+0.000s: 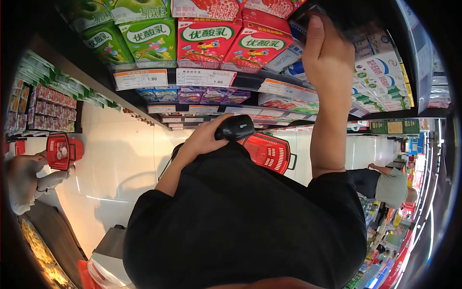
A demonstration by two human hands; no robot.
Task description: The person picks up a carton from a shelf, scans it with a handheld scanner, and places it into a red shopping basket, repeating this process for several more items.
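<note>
My left hand (204,137) is closed round a black rounded handheld device (234,127), in front of my black shirt (245,216). Its exact kind does not show. Raised to the shelf at the upper right is my right hand (328,50), beside blue-and-white cartons (287,57) and white printed packs (382,67). The thumb points up along a dark, blurred area, and the other fingers are smeared or hidden. To the left on that shelf stand red drink cartons (208,42) and green drink cartons (148,41).
Price tags (206,77) line the shelf edge, with purple packs (214,95) below. A red shopping basket (269,153) is near my body. At the left, a person (26,178) is by another red basket (64,151); at the right stands another person (387,187).
</note>
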